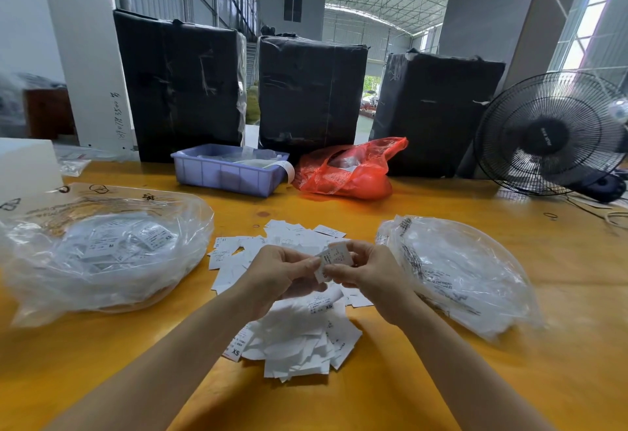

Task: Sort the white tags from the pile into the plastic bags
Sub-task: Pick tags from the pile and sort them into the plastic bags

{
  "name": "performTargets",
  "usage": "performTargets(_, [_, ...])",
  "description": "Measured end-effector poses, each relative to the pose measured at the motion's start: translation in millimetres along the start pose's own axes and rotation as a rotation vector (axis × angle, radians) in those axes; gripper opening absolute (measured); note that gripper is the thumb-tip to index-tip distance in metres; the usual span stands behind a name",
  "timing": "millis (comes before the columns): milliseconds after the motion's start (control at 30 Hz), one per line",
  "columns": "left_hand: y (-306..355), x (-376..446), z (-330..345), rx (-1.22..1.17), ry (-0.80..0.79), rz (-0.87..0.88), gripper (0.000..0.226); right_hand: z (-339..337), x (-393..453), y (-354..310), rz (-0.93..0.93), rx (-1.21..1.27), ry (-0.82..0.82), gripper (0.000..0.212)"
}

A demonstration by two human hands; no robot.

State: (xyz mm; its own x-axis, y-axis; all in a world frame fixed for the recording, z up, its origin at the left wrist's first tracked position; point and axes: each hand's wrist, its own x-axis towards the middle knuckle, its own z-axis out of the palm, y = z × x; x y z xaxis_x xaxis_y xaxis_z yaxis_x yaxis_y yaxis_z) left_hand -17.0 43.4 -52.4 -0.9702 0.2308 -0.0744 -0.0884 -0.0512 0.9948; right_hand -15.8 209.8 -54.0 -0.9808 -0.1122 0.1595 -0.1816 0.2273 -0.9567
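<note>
So right under my forearms there's the pile of white tags [299, 339], a messy heap on the yellow table [441, 379], some face up with "XS" printed on them, most blank side up. The heap spreads out away from me into a flatter scatter past my hands.

Just above the pile, both my hands are up off the table working one tag [334, 259]. My left hand [282, 274] has its fingers curled in, thumb and fingertips pinching the tag's left edge. My right hand [365, 269] is doing the same from the other side, fingers bent round the tag and gripping it. The tag's printed side is facing up at me, but it's too small to read.

To my left there's a clear plastic bag [102, 250] lying open-ish on the table with tags already inside, I can make out an "M" and an "XS" through the film. To my right is a second clear bag [462, 270], looks flatter, contents hard to tell.

Further back: a lilac plastic tray [227, 172], a red plastic bag [350, 168] just beside it, and a black fan [550, 134] off at the right. Behind all that, three big black-wrapped bales [309, 90] standing in a row.
</note>
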Motion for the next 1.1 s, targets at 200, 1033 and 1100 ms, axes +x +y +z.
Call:
performTargets(200, [-3.3,1.7,3.5,-0.024,0.075,0.029,0.014,14.4,-4.9,-6.6,-0.124,-0.292,-0.179,0.026])
performTargets(1033, [-3.4,7.8,-6.0,-0.05,0.028,-0.093,0.004,7.1,-0.4,-3.3,0.103,0.182,0.123,0.016])
performTargets(1100, [0.6,8.9,-11.6,-0.026,0.07,-0.087,0.007,0.4,1.4,-8.2,0.041,0.148,0.179,0.011])
